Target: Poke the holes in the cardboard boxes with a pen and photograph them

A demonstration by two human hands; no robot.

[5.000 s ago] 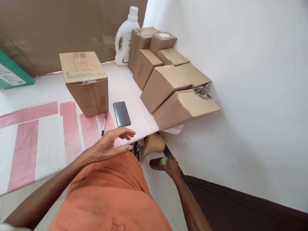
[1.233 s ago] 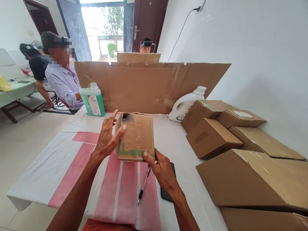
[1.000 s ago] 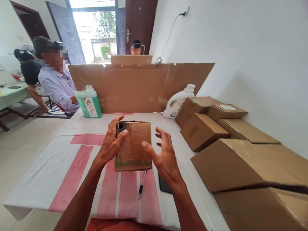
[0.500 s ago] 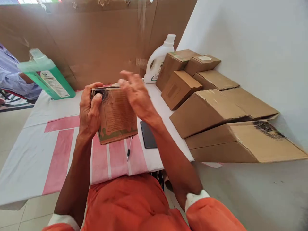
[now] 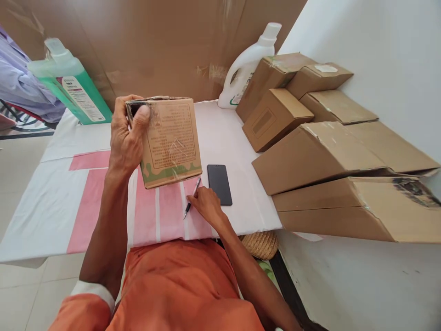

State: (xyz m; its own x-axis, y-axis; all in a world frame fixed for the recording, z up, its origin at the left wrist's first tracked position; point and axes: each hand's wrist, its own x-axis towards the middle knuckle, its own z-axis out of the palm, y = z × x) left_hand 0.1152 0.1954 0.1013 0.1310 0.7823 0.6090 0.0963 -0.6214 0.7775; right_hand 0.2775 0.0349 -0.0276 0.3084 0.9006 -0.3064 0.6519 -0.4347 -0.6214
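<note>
My left hand (image 5: 127, 133) grips a small printed cardboard box (image 5: 172, 138) by its upper left corner, thumb on the front face. The box is held up over the table, with a green band along its bottom and a dark smudge by the thumb. Lower down, my right hand (image 5: 206, 202) pinches a pen (image 5: 188, 209) with a black grip, its tip pointing toward me. The pen lies close to the tablecloth; whether it still touches the cloth I cannot tell. Just beyond the right hand is a black phone (image 5: 219, 185), lying flat.
Several closed cardboard boxes (image 5: 317, 147) crowd the right side against the white wall. A white jug (image 5: 241, 76) stands behind them, and a green liquid bottle (image 5: 82, 99) at the back left. A cardboard panel (image 5: 155, 46) closes off the back. Another person's sleeve (image 5: 27, 78) shows far left.
My right hand has left the box's top edge and come down to the pen, closing on it. My left hand still holds the box. The view has shifted a little.
</note>
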